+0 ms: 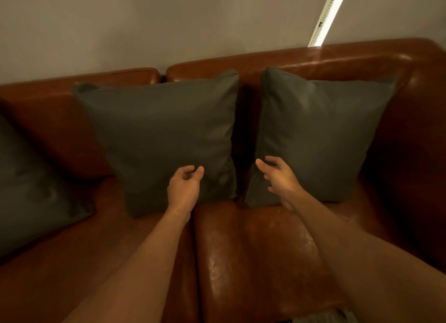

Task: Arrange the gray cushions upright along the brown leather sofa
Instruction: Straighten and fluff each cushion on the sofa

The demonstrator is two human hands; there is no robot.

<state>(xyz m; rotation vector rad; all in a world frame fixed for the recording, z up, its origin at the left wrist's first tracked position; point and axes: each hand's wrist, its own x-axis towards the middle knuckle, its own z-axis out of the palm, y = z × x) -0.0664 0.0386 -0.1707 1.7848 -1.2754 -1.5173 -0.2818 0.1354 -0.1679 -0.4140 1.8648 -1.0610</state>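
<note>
Two gray cushions, the middle cushion (164,139) and the right cushion (318,134), are seen propped upright against the brown leather sofa (253,245) at frame centre, while the left hand (184,190) and right hand (280,177) are held open-gripped, empty, before their lower edges, and a third cushion (31,190) is leaned at the left edge.

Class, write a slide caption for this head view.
Two open bare hands, left hand and right hand, before upright gray square cushions on brown leather sofa.

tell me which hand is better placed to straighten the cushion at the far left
Left. The left hand is nearer the slumped far-left cushion; the right hand is by the right cushion, with the middle cushion between.
</note>
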